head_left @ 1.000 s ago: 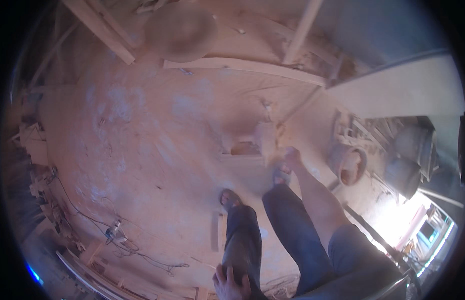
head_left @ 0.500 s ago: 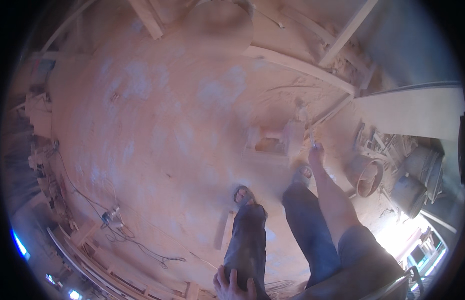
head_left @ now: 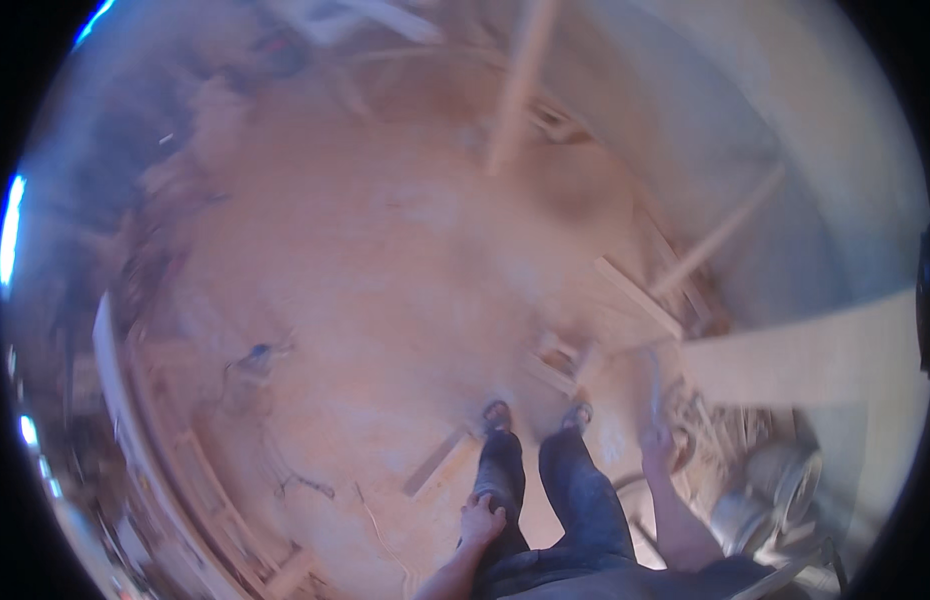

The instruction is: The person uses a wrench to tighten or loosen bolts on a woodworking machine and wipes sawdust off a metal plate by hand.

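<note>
Two hands are seen above a sawdust-covered floor: the left hand rests empty on the thigh, while the right hand is closed around a pale wooden piece, apparently being carried; a steady hold is called for next.

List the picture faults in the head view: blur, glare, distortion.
Head view: motion blur smears the whole frame, so the sawdust-covered floor and leaning planks lack sharp edges; fisheye bending curves the boards near the left rim; bright blue-white glare at the left edge; hazy washed-out light over the pale panel; the left hand and right hand look soft.
</note>
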